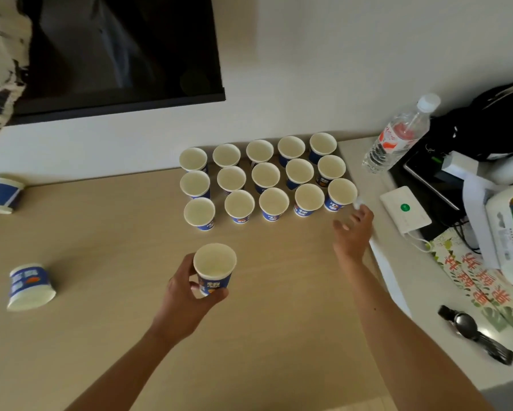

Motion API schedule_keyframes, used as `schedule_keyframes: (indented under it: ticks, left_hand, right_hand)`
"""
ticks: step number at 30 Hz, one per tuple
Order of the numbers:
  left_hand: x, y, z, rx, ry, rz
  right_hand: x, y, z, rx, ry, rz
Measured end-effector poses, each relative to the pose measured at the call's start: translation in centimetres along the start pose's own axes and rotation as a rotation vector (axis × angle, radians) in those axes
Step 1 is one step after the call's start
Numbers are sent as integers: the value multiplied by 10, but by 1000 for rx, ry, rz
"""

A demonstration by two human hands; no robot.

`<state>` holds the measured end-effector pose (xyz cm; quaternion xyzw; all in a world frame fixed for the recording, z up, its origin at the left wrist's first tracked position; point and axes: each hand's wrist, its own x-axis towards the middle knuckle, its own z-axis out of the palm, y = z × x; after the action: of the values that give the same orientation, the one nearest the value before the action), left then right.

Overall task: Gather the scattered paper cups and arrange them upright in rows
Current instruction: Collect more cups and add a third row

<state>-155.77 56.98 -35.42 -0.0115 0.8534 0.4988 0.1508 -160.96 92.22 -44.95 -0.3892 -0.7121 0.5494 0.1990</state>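
Note:
Several blue-and-white paper cups point(265, 176) stand upright in three rows at the back of the beige table point(101, 336). My left hand point(187, 295) grips one more paper cup point(214, 266) upright, in front of the rows' left end. My right hand point(354, 229) hovers with fingers apart just right of the front row, holding nothing. Two stray cups are off to the left: one cup on its side point(29, 286) near the left edge, another tipped cup point(1, 194) farther back.
A water bottle point(397, 137) stands right of the rows. A white device point(405, 209), cables, a black bag point(492, 123), a printed paper bag point(480, 280) and a wristwatch point(474, 333) crowd the right side. A dark screen point(121, 54) hangs on the wall behind.

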Motion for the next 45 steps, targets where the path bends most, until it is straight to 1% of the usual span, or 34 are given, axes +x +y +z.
schedule_keyframes:
  ticks: [2, 3, 4, 5, 6, 7, 9, 10, 11, 13, 17, 20, 22, 24, 28, 36, 45]
  left_hand:
    - [-1, -2, 0, -19, 34, -8]
    - [-2, -4, -1, -27, 51, -15]
    - [-2, -6, -1, -35, 64, -22]
    - [-2, -8, -2, -42, 76, -30]
    - [-3, -10, -3, -47, 86, -35]
    - [-3, -11, -4, -48, 92, -33]
    - [-3, -13, -6, -32, 91, -15]
    - [-4, -12, -8, -21, 92, -4]
    - [-5, -12, -9, -17, 93, 9]
    - [-8, -11, -12, -18, 103, 35]
    - [-12, -10, -19, 30, 111, 97]
    - [-14, -12, -23, 85, 101, 85]
    - [-16, -16, -26, 101, 104, 41]
    - [-20, -24, -29, 100, 108, -10]
    - [-31, -39, -34, 79, 132, -70]
    - [-36, -51, -52, 62, 195, -119]
    - [-39, -55, -55, 56, 197, -135]
  right_hand:
    - [-39, 10, -2, -69, 76, -93]
    - [-61, 14, 1, -76, 61, -124]
    - [-83, 14, 4, -60, 8, -129]
    - [-103, 9, 9, -20, -90, -108]
    - [-123, 2, 14, 28, -239, -73]
    - [-140, -7, 19, 64, -425, -40]
    - [-168, -24, 30, 86, -794, -40]
    - [-180, -32, 36, 92, -937, -50]
    - [-191, -38, 43, 97, -1032, -60]
    - [-205, -47, 55, 125, -1099, -67]
    - [-211, -59, 70, 159, -1066, -83]
    - [-210, -59, 80, 127, -1047, -113]
    - [-206, -57, 90, 65, -954, -149]
    - [-202, -51, 101, -9, -838, -147]
    - [-198, -34, 121, -56, -732, -146]
    - [-195, -16, 143, -114, -630, -192]
    - [-193, -11, 153, -145, -615, -208]
